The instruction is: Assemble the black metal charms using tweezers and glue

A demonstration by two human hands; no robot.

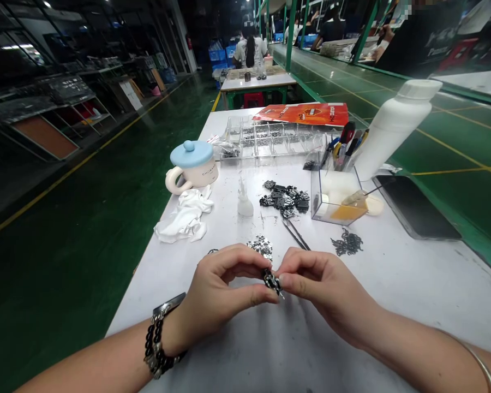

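1. A small black-and-silver assembly (272, 281) is held just above the table (401, 275), nearer the wearer than the tweezers (297, 234) and slightly left of them; squeezed off-centre, it could slip loose and drop
2. The left hand (213, 284) pinches it, thumb below and fingers above, while the right hand (335, 284) pinches at its edge with thumb and forefinger; whether a separate piece sits between the right fingertips cannot be told, and an uneven push could bend thin metal
3. Loose silver pieces (261, 245) lie left of the tweezers, just beyond the left hand; a dropped part could be lost among them, or a knuckle could scatter them
4. Beyond the tweezers sits a heap of black assemblies (284, 199); should the right hand knock the tool forward, its tips could snag there
5. Right of the tweezers, dark curved bits (347, 242) lie unconfined, within range of a careless sweep
6. Farther right, a clear box (331, 214) holds a slim applicator (355, 197) leaning over its wall; a bump could dislodge it
7. Left of and beyond the tweezers, a little squeeze bottle (245, 204) stands upright, its narrow form apt to topple under a reaching sleeve or arm
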